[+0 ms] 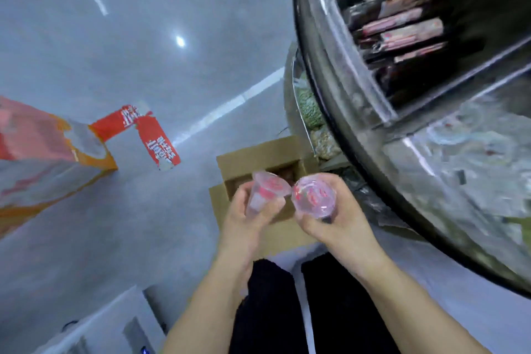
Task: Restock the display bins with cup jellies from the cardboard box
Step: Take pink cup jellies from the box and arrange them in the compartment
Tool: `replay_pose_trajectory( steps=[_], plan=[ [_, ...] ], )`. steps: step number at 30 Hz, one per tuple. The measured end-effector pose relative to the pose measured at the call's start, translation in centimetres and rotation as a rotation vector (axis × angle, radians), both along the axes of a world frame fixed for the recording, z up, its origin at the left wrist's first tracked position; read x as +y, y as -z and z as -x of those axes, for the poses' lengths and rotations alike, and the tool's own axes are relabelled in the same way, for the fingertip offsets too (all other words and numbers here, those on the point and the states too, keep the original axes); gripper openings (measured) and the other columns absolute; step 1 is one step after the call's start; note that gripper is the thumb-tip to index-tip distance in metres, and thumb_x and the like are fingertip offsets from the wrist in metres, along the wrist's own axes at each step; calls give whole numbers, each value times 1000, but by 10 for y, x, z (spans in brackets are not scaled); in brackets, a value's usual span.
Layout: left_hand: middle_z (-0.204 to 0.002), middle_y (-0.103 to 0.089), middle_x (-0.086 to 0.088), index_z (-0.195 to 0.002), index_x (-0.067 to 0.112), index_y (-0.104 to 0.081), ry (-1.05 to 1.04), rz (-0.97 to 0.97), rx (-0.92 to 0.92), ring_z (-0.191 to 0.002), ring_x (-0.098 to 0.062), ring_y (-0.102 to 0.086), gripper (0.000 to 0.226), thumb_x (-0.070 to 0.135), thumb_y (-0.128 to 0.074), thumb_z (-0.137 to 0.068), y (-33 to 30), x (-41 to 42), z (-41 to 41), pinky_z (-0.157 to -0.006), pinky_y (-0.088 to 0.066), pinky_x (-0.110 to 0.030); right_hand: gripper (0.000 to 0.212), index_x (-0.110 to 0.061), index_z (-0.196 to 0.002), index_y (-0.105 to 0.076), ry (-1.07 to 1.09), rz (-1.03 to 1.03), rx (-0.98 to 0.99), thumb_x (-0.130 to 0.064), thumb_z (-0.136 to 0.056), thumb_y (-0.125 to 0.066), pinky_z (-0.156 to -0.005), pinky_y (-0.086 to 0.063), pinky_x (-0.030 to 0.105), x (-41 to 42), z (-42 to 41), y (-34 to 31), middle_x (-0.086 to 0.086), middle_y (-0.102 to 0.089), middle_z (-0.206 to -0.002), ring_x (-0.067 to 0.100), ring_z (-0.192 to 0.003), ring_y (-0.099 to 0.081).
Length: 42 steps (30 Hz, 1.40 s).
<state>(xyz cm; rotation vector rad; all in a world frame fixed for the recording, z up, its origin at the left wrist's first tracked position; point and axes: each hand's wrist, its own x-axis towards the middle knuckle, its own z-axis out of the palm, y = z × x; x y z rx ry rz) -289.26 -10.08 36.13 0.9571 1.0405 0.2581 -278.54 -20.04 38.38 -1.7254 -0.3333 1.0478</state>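
Here, left hand [244, 210] jelly cup [265, 191] tilted, right hand [330, 218] cup [313, 195] lid-up.

The shiny grey floor [149, 66] carries an open cardboard box [258, 154]. A red and orange paper bag [43, 158] stands well apart from it, with a red banner [152, 135] near the bag.

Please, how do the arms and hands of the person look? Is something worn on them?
Both forearms are bare; no sleeve shows in the frame. The left hand and the right hand carry no gloves, and no ring, watch or bracelet is visible. The picture is blurred, so fine details cannot be told.
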Motion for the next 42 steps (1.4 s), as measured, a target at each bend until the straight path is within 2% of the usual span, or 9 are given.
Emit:
replay_pose_trajectory(
  steps=[6,12,15,19,24,27,33,37,42],
  plan=[
    [-94,-73,9,-103,20,-62,321,-310,-276,-85,-3,-68,35,11,-74,-72,-144,-5,-57,-69,-51,-12,46,-31,-100,-53,53,-149,-325,-19,-61,-76,-79,-47,15,-42,-42,-151,-17,-64,-97,0,-90,-62],
    [-100,-61,18,-104,38,-49,571,-629,-357,-94,-2,-60,44,21,-72,-70,-216,-58,-136,-80,-45,-12,56,-38,-112,-49,146,-168,-581,-35,-61,-72,-85,-44,12,-112,-98,-225,-25,-59,-106,-1,-100,-59],
    [-100,-57,15,-103,36,-46,597,-623,-440,-90,-1,-57,47,25,-71,-64,-233,-95,-175,-81,-44,-13,61,-40,-115,-46,189,-143,-666,-32,-60,-69,-83,-38,3,-148,-123,-238,-30,-56,-107,-9,-99,-56],
    [-87,-60,16,-96,22,-48,583,-614,-479,-79,6,-57,48,16,-79,-59,-241,-132,-216,-72,-43,-7,55,-35,-109,-50,240,-90,-837,-20,-59,-67,-87,-36,5,-193,-159,-251,-19,-55,-108,-4,-103,-54],
    [-103,-66,7,-98,30,-57,620,-732,-492,-98,-4,-61,50,26,-83,-56,-256,-149,-253,-83,-43,-10,57,-33,-115,-51,192,24,-1012,-24,-60,-66,-91,-29,5,-234,-216,-278,-12,-49,-105,-8,-102,-44],
    [-109,-65,3,-103,31,-58,631,-745,-472,-108,-13,-60,51,30,-82,-58,-261,-151,-267,-94,-45,-24,60,-29,-120,-56,55,257,-1144,-30,-61,-67,-89,-30,21,-245,-243,-287,-5,-54,-102,11,-99,-45],
    [-115,-53,30,-114,43,-49,648,-894,-424,-115,1,-51,55,38,-75,-67,-265,-151,-284,-95,-40,-14,69,-30,-139,-38,-406,687,-1275,-43,-76,-64,-108,0,36,-248,-271,-274,-3,-52,-122,17,-118,-47],
    [-113,-56,27,-110,50,-47,643,-882,-417,-113,-1,-54,54,40,-75,-65,-264,-149,-287,-96,-42,-26,64,-33,-139,-38,-446,724,-1289,-41,-81,-62,-113,5,47,-247,-274,-264,-2,-45,-123,17,-119,-44],
    [-112,-57,28,-109,52,-48,672,-888,-429,-110,-1,-55,54,34,-77,-67,-263,-146,-288,-90,-46,-20,70,-35,-137,-42,-423,715,-1280,-50,-73,-68,-115,-4,47,-250,-274,-267,-2,-48,-115,18,-115,-41]
  ],
)
